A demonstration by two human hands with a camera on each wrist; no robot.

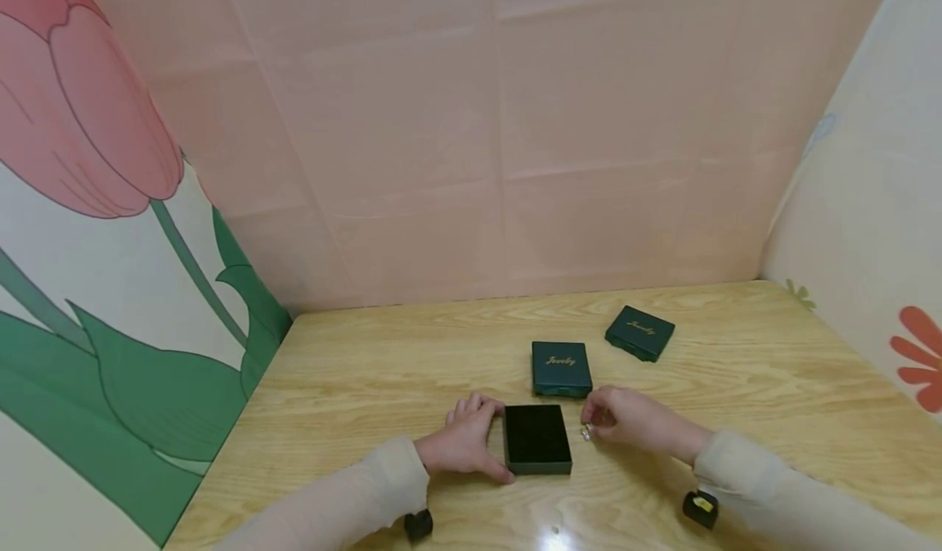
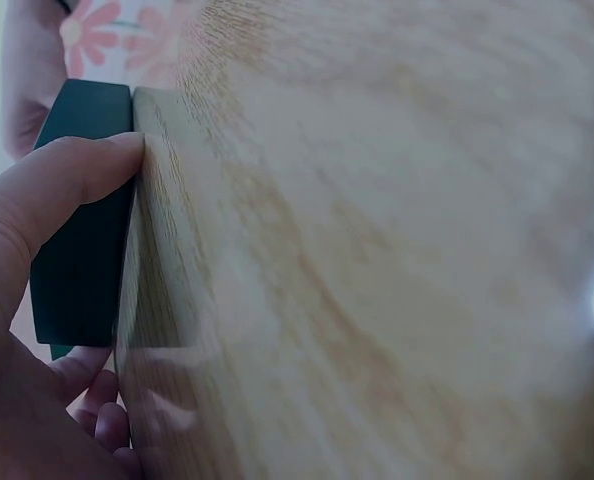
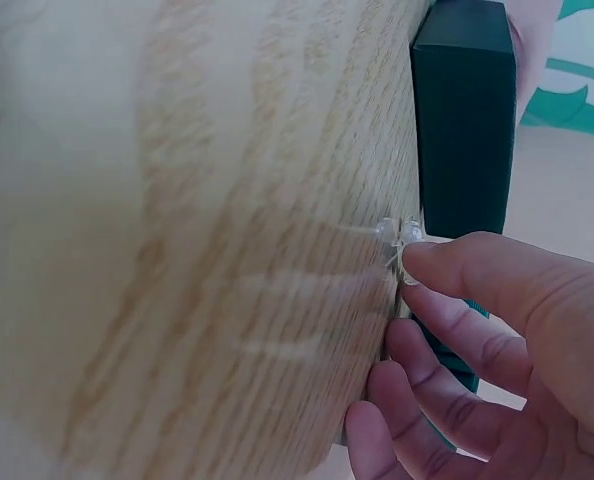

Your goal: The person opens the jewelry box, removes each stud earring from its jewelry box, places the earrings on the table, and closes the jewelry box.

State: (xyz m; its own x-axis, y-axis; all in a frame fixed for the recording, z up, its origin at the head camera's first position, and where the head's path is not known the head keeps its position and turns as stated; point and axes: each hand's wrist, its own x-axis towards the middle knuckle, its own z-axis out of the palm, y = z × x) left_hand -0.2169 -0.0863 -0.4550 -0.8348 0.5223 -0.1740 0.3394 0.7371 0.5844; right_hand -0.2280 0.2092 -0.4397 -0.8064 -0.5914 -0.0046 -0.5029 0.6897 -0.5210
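Note:
A shallow dark green jewelry box [image 1: 540,468] with a black inside lies on the table. My left hand [image 1: 464,441] holds its left side, thumb at the near corner and index finger at the far one. In the left wrist view, the thumb presses against the wall of the box [image 2: 82,250]. Just right of the box, my right hand [image 1: 625,418] pinches a small glittering piece of jewelry [image 1: 585,432] between thumb and index finger. The right wrist view shows clear stones [image 3: 410,232] and a thin gold-coloured part at the fingertips, low over the wood.
Behind the box lies a dark green case [image 1: 562,367] with gold "Jewelry" lettering. A similar case [image 1: 640,333] sits farther back to the right, turned at an angle. The wooden table [image 1: 383,363] meets a pink backdrop [image 1: 412,167] at its far edge, with printed panels on both sides.

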